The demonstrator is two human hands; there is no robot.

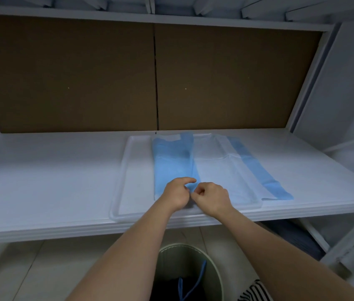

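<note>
A folded blue and white sheet (213, 168) lies partly in a clear plastic tray (126, 181) on a white shelf. Its left part is a blue fold (171, 166); a blue strip (256, 168) hangs over the tray's right rim onto the shelf. My left hand (177, 192) pinches the near edge of the blue fold between thumb and fingers. My right hand (211, 197) is right beside it, fingers curled, pinching the same near edge where blue meets white.
The white shelf (52, 181) has a brown back panel (67, 74) and another shelf above. Below the shelf edge stands a round bin (215, 270) with a dark liner and a blue string inside. A white post stands at the right.
</note>
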